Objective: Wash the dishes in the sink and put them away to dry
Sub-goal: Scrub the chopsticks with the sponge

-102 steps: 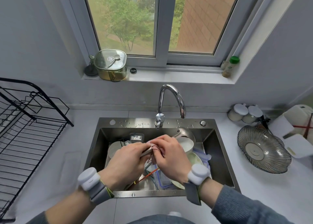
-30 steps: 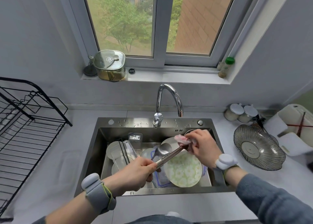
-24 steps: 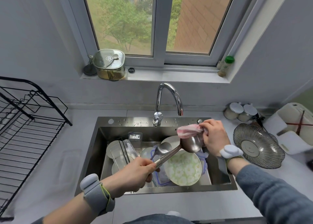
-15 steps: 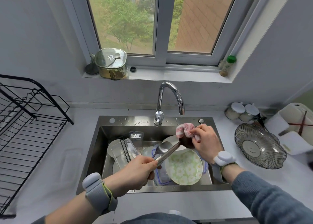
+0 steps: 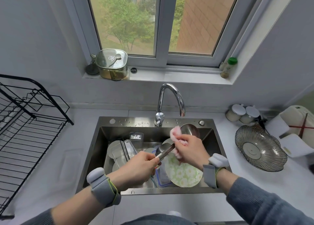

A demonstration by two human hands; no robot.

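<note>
Gripping the near end of a long stainless-steel ladle (image 5: 171,147), the left hand (image 5: 138,168) has its fingers curled tight round the handle, while the right hand (image 5: 190,150) pinches a crumpled pink dishcloth (image 5: 175,136) against the handle just below the bowl. Both grips are closed on what they hold; neither hand has a free finger showing.

The ladle hangs in the air over the steel sink (image 5: 119,122), clear of the dishes below. Its long axis runs from near left to far right, rising as it goes: handle end in the left hand, round bowl at the far right, close under the spout of the chrome tap (image 5: 169,98), with its hollow turned toward the camera.

To do this scrubbing well, I judge the left hand should hold the handle firm and turn it a little at a time, so the cloth can wrap round and run along the whole shaft, then work inside and behind the bowl.

Beneath, in the sink, lie a green-and-white flowered plate (image 5: 183,172), clear plastic boxes (image 5: 122,150) with dark chopsticks across them, and other pale dishes. On the bench to the left stands a black wire drying rack (image 5: 25,131), holding nothing that I can see, well apart from the sink.
</note>
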